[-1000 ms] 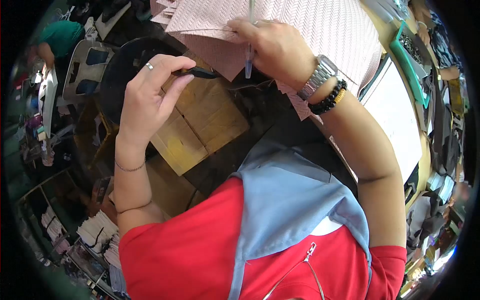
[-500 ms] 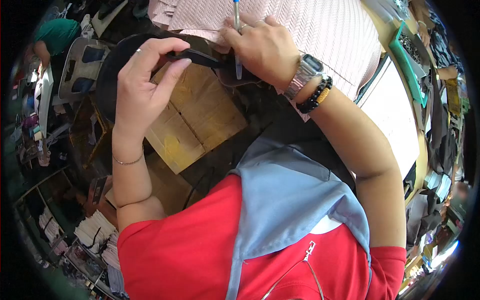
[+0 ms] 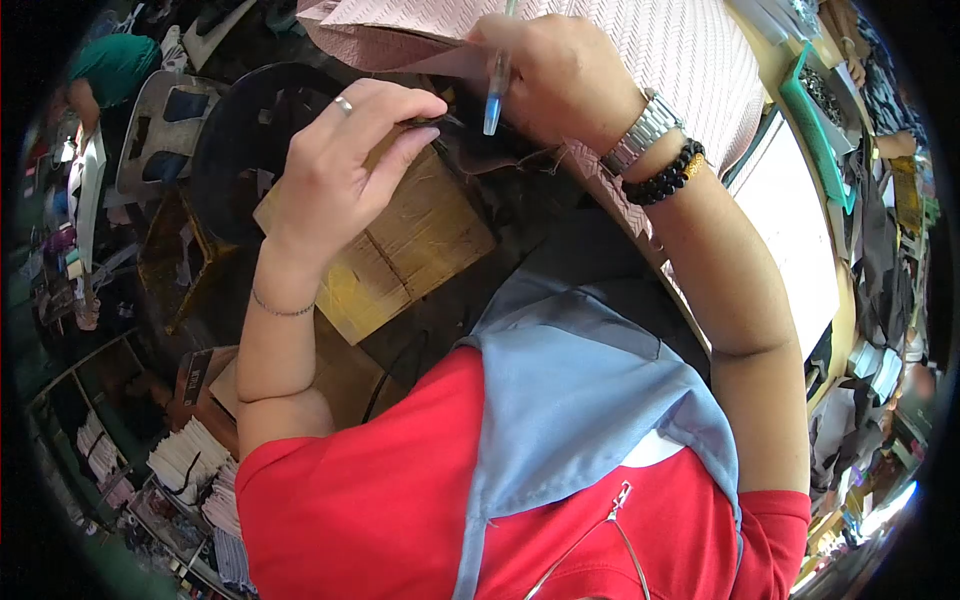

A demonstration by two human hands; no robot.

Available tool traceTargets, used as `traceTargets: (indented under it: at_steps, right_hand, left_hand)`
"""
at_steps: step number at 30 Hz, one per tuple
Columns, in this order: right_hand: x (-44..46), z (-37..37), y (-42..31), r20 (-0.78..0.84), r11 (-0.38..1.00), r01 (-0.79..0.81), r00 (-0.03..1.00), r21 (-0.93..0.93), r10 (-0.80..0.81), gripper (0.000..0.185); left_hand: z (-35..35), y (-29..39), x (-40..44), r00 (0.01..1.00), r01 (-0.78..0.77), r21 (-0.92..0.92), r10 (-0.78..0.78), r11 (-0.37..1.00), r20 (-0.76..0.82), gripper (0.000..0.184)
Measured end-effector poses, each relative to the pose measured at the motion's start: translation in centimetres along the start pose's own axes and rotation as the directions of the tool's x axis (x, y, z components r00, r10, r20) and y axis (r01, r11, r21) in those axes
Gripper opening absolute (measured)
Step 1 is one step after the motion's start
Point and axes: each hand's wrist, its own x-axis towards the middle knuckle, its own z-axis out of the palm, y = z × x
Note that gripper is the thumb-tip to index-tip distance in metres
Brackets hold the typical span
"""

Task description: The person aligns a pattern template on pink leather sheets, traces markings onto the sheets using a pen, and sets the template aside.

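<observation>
My left grip (image 3: 340, 165), pinching a slim black tool (image 3: 421, 122), has shifted right, bringing it nearer the pale-pink textured sheets (image 3: 655, 60). My right grip (image 3: 570, 75) holds a clear, blue-tipped plastic pen (image 3: 492, 112).

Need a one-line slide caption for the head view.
Left hand pinching a small dark tool, right hand holding a pen beside the edge of pink herringbone-textured sheets.

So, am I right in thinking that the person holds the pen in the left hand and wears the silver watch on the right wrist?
Not quite: the head view shows the pen in the right hand; the left hand pinches a small dark object. The silver watch is indeed on the right wrist.
</observation>
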Motion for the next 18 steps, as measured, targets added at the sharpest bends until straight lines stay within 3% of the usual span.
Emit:
traceTargets:
  at_steps: [4,7,10,14,16,17,18]
  right_hand:
    - [0.1,-0.6,-0.2,0.015,1.0,-0.008,1.0,-0.013,0.009,0.013]
    - [0.7,-1.6,-0.1,0.186,0.998,-0.053,0.982,0.046,0.044,0.012]
    - [0.3,-0.6,-0.2,0.039,0.999,-0.018,0.999,-0.029,0.02,0.013]
    - [0.7,-1.4,0.0,0.121,0.995,-0.035,0.992,0.096,0.023,0.007]
    - [1.0,-1.8,-0.2,0.212,0.991,-0.092,0.975,0.097,0.07,0.007]
    - [0.9,-1.8,-0.2,0.181,0.992,-0.076,0.982,0.099,0.057,0.007]
    - [0.7,-1.7,-0.2,0.149,0.993,-0.064,0.988,0.101,0.048,0.007]
  left_hand:
    - [0.0,0.2,0.3,1.0,-0.027,-0.047,0.027,0.999,-0.016,0.022]
    - [2.2,-1.2,-0.6,0.992,0.082,-0.083,-0.074,0.993,0.099,0.019]
    - [4.8,-2.3,-2.4,0.971,0.171,-0.027,-0.164,0.985,0.173,0.017]
    - [4.4,-1.7,-1.7,0.97,0.034,0.216,-0.084,0.976,0.227,0.018]
    - [4.6,-2.2,-1.4,0.971,0.224,-0.052,-0.218,0.973,0.097,0.018]
    - [4.8,-2.4,-1.2,0.955,0.298,-0.192,-0.294,0.935,0.047,0.018]
    - [4.8,-2.7,-1.3,0.949,0.313,-0.203,-0.301,0.928,0.089,0.018]
